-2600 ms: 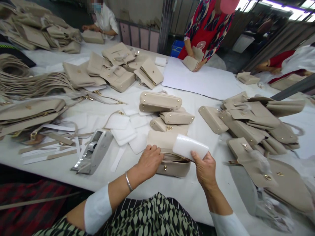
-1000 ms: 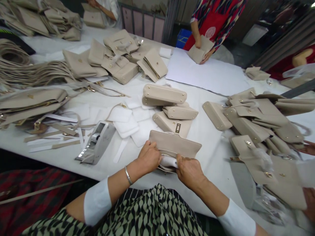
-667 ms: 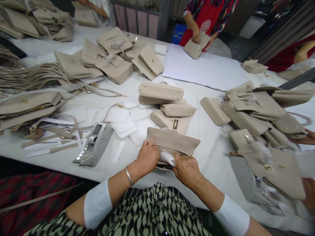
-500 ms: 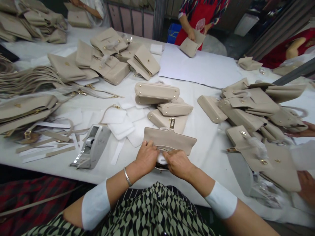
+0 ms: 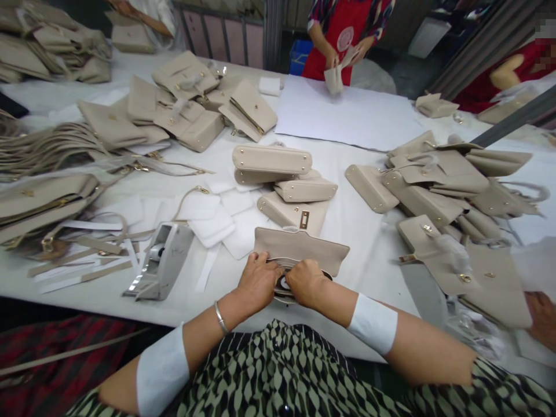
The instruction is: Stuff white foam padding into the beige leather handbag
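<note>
The white table (image 5: 373,260) fills the room from edge to edge, its near rim running just in front of the person's patterned lap. A big white sheet (image 5: 347,116) lies flat at 1 o'clock, and a person in a red apron (image 5: 343,40) stands past it with a beige piece in hand. Heaps of beige handbags sit at 3 o'clock (image 5: 447,191) and at 11 o'clock (image 5: 195,110), with a bundle of straps (image 5: 47,147) out at 9 o'clock. A small stack of bags (image 5: 282,185) stands at 12 o'clock, just beyond the hands, and white foam pads (image 5: 212,217) lie scattered at 11 o'clock beside a tape dispenser (image 5: 163,263). No writing or brand mark can be read on anything.

The handbag (image 5: 304,249) being worked lies at the near edge, dead centre, flap thrown back away from the person. The left hand (image 5: 256,284) grips the bag's mouth on its left side, fingers curled over the rim. The right hand (image 5: 306,284) is closed down over the opening, pressed in beside the left; only a sliver of the white pad (image 5: 283,282) shows between them.

A few seconds back that pad was out in the air in the right hand; it has since gone nearly all the way inside the bag, and both hands have drawn together.

Bare cloth lies between the bag and the right-hand heap; another person's hand (image 5: 542,318) sits at 4 o'clock.
</note>
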{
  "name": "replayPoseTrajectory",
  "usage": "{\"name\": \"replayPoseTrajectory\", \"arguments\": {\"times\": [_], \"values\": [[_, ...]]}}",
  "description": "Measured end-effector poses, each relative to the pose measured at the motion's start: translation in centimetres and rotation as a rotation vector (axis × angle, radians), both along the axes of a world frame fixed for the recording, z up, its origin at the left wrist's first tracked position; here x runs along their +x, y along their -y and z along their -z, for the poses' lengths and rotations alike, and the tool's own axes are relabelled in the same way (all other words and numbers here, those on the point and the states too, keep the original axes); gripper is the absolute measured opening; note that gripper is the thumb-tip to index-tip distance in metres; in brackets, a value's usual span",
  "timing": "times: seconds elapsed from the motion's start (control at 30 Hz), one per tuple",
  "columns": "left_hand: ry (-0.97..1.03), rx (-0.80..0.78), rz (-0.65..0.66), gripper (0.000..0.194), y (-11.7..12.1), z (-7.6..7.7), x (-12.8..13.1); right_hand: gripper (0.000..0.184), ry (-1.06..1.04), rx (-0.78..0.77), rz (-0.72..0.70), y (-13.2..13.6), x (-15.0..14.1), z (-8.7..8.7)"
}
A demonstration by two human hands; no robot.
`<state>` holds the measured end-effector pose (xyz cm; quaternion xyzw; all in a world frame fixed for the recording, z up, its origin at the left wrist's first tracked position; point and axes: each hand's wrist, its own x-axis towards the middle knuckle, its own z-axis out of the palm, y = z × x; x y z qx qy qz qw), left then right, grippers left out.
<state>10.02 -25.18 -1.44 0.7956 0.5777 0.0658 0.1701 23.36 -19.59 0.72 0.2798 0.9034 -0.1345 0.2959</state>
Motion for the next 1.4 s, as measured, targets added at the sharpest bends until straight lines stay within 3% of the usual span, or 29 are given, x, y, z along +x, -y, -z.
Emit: {"name": "replayPoseTrajectory", "arguments": {"times": [0.13,0.27,0.47,0.57,0.67,0.83,1.03,1.27,1.4], "values": [[0.027,0.003,-0.015,0.034,0.1,0.5,0.5,0.01,0.063,0.021,-0.003,-0.7,0.0,0.0],[0.041,0.007,-0.032,0.037,-0.1,0.6,0.4,0.017,0.067,0.092,0.021,-0.3,0.6,-1.1],[0.039,-0.021,-0.021,0.031,-0.6,0.3,-0.1,0.025,-0.171,0.369,-0.025,1.1,2.7,-1.9],[0.044,-0.015,-0.031,0.031,-0.6,0.5,0.0,0.024,-0.275,0.288,-0.084,1.3,4.2,-0.9],[0.053,-0.021,-0.025,0.033,-0.7,0.6,0.1,0.021,-0.25,0.135,-0.039,1.2,5.3,-0.2],[0.035,-0.025,-0.007,0.031,-0.8,0.3,0.3,0.018,-0.154,-0.026,-0.012,0.5,5.0,-0.8],[0.035,-0.001,0.028,0.036,-0.3,0.4,0.4,0.021,-0.123,0.201,0.014,0.5,3.5,-0.3],[-0.067,0.098,0.063,0.014,-1.1,-0.4,1.0,0.019,-0.193,0.161,0.007,2.5,5.2,0.3],[-0.138,0.086,0.23,0.005,-2.4,0.4,2.7,0.021,-0.191,0.145,0.04,3.3,5.5,0.2]]}}
